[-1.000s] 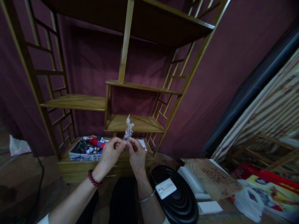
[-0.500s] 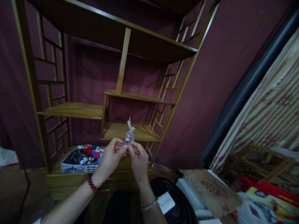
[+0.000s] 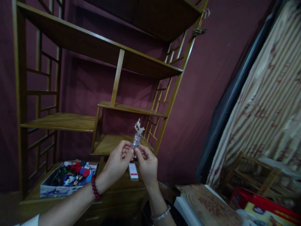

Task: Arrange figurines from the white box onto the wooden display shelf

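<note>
Both hands meet in front of the wooden shelf and pinch the lower end of a small clear figurine [image 3: 137, 139]. Its body looks glassy and shiny, and a whitish, jagged, branch-like top points upward; its exact kind is hard to make out. My left hand [image 3: 120, 157], with a red bead bracelet [image 3: 94, 187] at the wrist, grips from the left with thumb and fingers closed. From the right, my right hand [image 3: 148, 163] closes on the same base, a silver bangle [image 3: 162, 214] on that wrist. The fingertips hide the bottom of the figurine.
A wooden display shelf [image 3: 58, 121] stands against the dark red wall. On its base sit a box [image 3: 60, 191] of colourful small items and a phone [image 3: 133, 171] with a lit screen. Right are a patterned board [image 3: 207, 201], a red package [image 3: 270, 207] and a striped curtain [image 3: 263, 103].
The view has shifted, so the shelf appears lower and further left. Both hands still hold the figurine, now slightly further right in view. The phone has come into sight behind them.
</note>
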The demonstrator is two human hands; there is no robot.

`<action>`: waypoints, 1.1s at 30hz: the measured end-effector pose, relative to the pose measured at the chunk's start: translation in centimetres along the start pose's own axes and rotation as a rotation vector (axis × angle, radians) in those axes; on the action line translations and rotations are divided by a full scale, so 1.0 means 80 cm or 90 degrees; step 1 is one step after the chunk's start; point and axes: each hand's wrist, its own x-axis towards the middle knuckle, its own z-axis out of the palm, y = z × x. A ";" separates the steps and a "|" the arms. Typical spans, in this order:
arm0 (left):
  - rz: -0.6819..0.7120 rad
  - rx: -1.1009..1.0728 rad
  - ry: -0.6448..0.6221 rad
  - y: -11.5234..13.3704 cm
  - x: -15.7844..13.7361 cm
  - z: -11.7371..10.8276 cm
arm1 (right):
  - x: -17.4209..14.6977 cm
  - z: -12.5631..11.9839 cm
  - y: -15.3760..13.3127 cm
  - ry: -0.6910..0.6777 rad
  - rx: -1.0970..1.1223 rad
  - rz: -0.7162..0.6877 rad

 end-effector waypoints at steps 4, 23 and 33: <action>0.023 0.021 -0.022 0.019 0.015 0.012 | 0.019 -0.016 -0.017 0.016 0.003 -0.007; 0.214 0.121 -0.103 0.105 0.092 0.055 | 0.135 -0.071 -0.077 0.044 -0.043 -0.123; 0.213 0.075 -0.178 0.100 0.160 0.057 | 0.203 -0.073 -0.074 0.037 -0.005 -0.094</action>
